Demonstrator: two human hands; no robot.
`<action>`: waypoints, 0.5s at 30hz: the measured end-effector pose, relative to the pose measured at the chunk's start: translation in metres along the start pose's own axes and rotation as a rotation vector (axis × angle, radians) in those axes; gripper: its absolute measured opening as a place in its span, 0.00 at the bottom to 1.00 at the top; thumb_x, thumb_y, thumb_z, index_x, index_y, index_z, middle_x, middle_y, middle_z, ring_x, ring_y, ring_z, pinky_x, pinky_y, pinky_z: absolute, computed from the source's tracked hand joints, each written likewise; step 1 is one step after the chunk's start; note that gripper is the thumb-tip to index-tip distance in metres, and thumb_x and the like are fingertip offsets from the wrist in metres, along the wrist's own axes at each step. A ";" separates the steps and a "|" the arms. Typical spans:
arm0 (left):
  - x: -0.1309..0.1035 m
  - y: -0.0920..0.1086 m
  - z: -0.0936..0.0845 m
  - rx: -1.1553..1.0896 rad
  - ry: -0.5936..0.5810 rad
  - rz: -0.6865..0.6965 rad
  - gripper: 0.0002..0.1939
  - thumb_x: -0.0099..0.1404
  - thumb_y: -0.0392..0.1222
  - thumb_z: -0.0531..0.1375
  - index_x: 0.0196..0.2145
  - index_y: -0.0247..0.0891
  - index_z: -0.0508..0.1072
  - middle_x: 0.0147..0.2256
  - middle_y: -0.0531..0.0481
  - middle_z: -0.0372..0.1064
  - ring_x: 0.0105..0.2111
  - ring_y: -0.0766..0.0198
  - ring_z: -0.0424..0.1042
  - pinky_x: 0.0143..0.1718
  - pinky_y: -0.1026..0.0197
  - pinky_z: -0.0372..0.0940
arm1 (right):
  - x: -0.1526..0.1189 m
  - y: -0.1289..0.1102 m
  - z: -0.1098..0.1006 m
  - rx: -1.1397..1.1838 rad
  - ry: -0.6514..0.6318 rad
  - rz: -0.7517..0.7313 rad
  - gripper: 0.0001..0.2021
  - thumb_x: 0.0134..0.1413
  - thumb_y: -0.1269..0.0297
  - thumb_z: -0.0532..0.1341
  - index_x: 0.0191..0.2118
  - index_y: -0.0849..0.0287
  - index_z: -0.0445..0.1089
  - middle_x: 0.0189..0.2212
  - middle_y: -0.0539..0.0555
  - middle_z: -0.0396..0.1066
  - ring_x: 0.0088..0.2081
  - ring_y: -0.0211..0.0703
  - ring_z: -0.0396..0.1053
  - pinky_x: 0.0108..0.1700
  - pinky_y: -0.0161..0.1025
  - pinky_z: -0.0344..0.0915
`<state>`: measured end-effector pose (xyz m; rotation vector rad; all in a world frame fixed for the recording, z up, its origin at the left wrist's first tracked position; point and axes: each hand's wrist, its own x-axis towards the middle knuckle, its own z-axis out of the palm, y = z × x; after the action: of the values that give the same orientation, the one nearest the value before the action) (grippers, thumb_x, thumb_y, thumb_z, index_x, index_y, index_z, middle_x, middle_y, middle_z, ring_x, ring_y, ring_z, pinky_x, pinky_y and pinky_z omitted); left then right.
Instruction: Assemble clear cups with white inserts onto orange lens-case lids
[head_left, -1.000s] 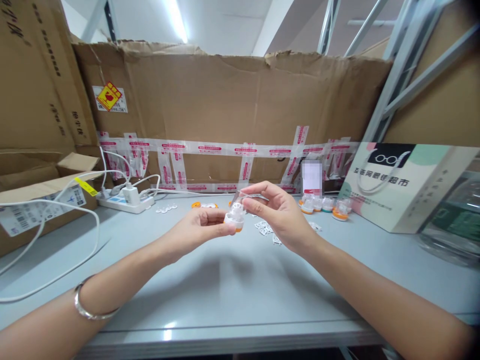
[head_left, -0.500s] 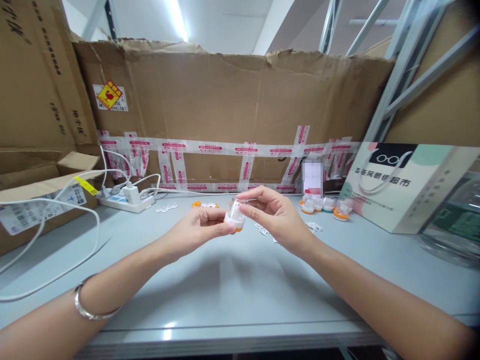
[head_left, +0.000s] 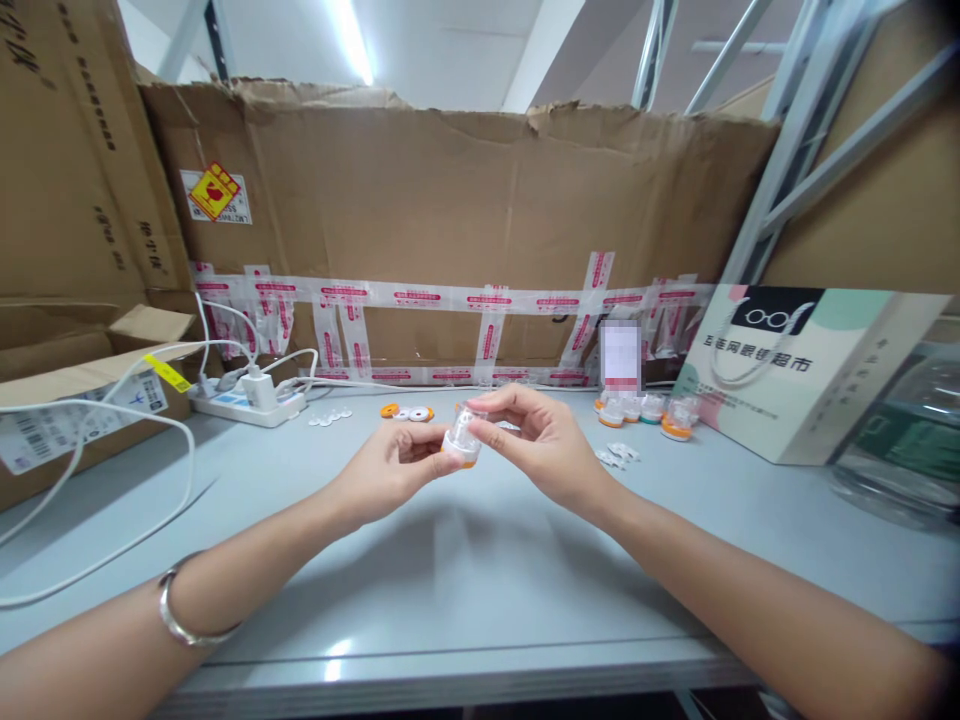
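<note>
Between my hands, above the table, is a small contact lens case (head_left: pixel 461 447) with a clear upper part, a white collar and an orange base. My left hand (head_left: pixel 394 465) grips it by the collar and base, thumb in front. The thumb and fingers of my right hand (head_left: pixel 536 435) close around the clear upper part, hiding some of it. Small orange and white round caps (head_left: pixel 407 411) lie on the table behind my left hand. Several small white pieces (head_left: pixel 618 456) lie to the right of my right hand.
Several similar cases (head_left: pixel 677 420) stand at the back right, beside a paper bag (head_left: pixel 780 390) and a large clear bottle (head_left: pixel 900 450). Clear small discs (head_left: pixel 330 417), a power strip (head_left: pixel 247 402) with white cables and an open carton (head_left: pixel 82 410) are left. Cardboard (head_left: pixel 450 200) walls the back.
Both hands and the case have shifted slightly left and down in view. The right hand keeps its fingers on the clear upper part. The whole view has also moved a little.
</note>
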<state>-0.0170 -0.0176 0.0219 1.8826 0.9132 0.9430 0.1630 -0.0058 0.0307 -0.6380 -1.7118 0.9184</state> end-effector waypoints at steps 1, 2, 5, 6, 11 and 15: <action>0.000 -0.001 0.001 0.019 0.004 0.000 0.15 0.58 0.49 0.57 0.35 0.34 0.74 0.30 0.49 0.69 0.33 0.61 0.66 0.34 0.62 0.60 | -0.001 0.001 0.000 0.002 0.003 0.003 0.07 0.45 0.62 0.64 0.31 0.56 0.69 0.36 0.52 0.72 0.39 0.40 0.71 0.41 0.40 0.70; 0.000 -0.002 0.003 0.039 0.008 -0.002 0.15 0.59 0.49 0.57 0.34 0.34 0.74 0.30 0.49 0.68 0.33 0.61 0.66 0.34 0.62 0.60 | -0.001 0.003 0.000 0.004 0.004 0.008 0.07 0.45 0.62 0.64 0.31 0.56 0.69 0.36 0.52 0.72 0.39 0.40 0.71 0.41 0.41 0.70; 0.001 -0.004 0.008 0.081 0.043 -0.004 0.15 0.60 0.49 0.56 0.35 0.35 0.74 0.32 0.50 0.69 0.35 0.60 0.66 0.35 0.62 0.61 | -0.003 0.010 0.002 0.017 0.013 0.020 0.06 0.46 0.62 0.64 0.32 0.56 0.68 0.37 0.52 0.72 0.38 0.39 0.71 0.42 0.41 0.70; 0.001 -0.004 0.009 0.084 0.059 -0.003 0.14 0.60 0.48 0.56 0.36 0.35 0.74 0.33 0.50 0.70 0.36 0.60 0.66 0.37 0.62 0.61 | -0.004 0.013 0.003 0.025 0.019 0.016 0.06 0.47 0.62 0.64 0.31 0.56 0.67 0.36 0.51 0.72 0.39 0.39 0.71 0.43 0.41 0.69; 0.001 -0.007 0.012 0.009 0.064 -0.007 0.14 0.60 0.46 0.57 0.39 0.35 0.73 0.35 0.49 0.70 0.40 0.58 0.67 0.42 0.59 0.61 | -0.005 0.019 0.008 0.065 0.066 -0.019 0.06 0.47 0.63 0.63 0.31 0.56 0.66 0.34 0.50 0.70 0.39 0.38 0.70 0.45 0.40 0.68; 0.000 -0.010 0.008 -0.120 0.011 -0.021 0.12 0.59 0.46 0.58 0.37 0.36 0.73 0.35 0.49 0.70 0.40 0.60 0.66 0.42 0.61 0.60 | -0.005 0.013 0.006 0.051 0.063 0.008 0.06 0.46 0.63 0.64 0.30 0.56 0.67 0.34 0.51 0.71 0.38 0.39 0.70 0.42 0.40 0.69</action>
<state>-0.0126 -0.0164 0.0104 1.7652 0.8623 0.9752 0.1587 -0.0039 0.0166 -0.6341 -1.6258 0.9357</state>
